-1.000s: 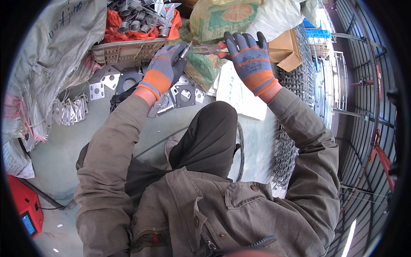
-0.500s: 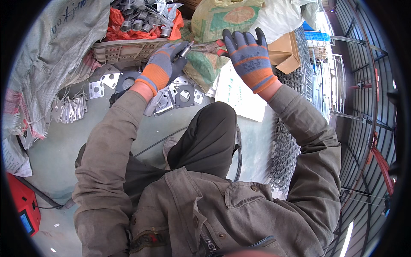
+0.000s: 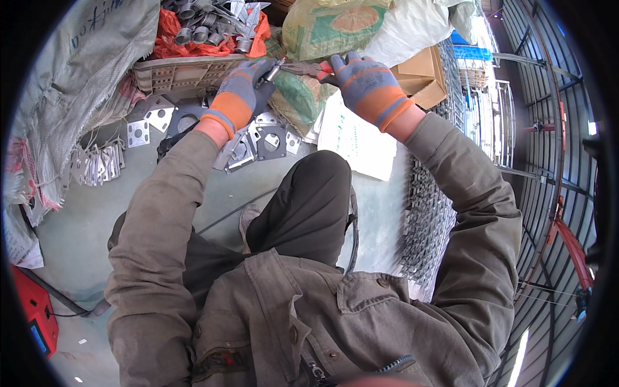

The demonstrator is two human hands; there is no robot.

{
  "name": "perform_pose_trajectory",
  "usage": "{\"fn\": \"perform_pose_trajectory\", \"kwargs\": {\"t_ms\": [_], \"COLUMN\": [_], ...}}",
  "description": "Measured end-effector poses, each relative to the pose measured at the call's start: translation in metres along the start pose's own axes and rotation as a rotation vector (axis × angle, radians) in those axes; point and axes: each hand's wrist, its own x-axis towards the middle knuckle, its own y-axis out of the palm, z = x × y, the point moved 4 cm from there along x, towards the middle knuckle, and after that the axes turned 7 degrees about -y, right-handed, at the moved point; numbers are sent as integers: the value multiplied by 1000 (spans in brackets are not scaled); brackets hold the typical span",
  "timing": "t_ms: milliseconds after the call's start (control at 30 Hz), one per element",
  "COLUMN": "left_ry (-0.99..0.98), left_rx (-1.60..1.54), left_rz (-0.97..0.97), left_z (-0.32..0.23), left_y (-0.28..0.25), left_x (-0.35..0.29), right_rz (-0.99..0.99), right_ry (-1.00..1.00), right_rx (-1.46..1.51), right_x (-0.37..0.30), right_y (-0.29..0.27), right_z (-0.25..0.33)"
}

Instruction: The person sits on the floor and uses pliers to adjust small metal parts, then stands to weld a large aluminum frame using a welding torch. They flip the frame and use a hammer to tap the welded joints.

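My left hand [image 3: 240,92], in a grey and orange glove, is closed around a short silvery metal cylinder with a narrow tip [image 3: 275,69], possibly a welding torch nozzle. Pliers with red handles [image 3: 324,69] are in my right hand [image 3: 370,87], which wears a matching glove and has its fingers curled round the handles. The jaws of the pliers point left and reach the cylinder's tip; I cannot tell whether they grip it. Below my left hand, metal plates with holes [image 3: 271,143] lie on the floor.
A plastic crate [image 3: 171,76] at the back holds a red bag with grey metal fittings [image 3: 209,32]. Woven sacks [image 3: 335,29] and a cardboard box [image 3: 419,77] stand nearby. Stacked dark metal parts [image 3: 429,219] are at right, a red machine [image 3: 35,309] at lower left.
My right hand's fingers were spread out over the pliers and are now curled round the handles. The pliers have shifted slightly left. My left hand keeps its grip on the cylinder.
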Motion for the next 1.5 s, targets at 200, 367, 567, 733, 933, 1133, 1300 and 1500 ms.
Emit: {"fn": "perform_pose_trajectory", "kwargs": {"t_ms": [200,367,567,733,933,1133,1300,1500], "left_ry": [-10,27,107,35,39,111,54,85], "left_rx": [50,30,-73,-171,-122,310,571,566], "left_rz": [-59,-124,-173,-106,-32,-57,-191,-318], "left_z": [1,1,5,3,-2,8,18,17], "left_y": [11,14,1,-9,-28,-109,-170,-189], "left_x": [-7,-17,-9,-7,-12,-11,-24,-37], "right_rz": [245,688,638,355,157,190,431,383], "right_ry": [36,238,341,137,269,259,409,823], "right_rx": [340,1152,1386,912,945,1100,1182,1394], "right_x": [5,-7,-12,-7,-4,50,109,94], "right_y": [22,35,42,38,80,199,310,340], "right_z": [-15,-15,7,4,-3,103,259,352]}}
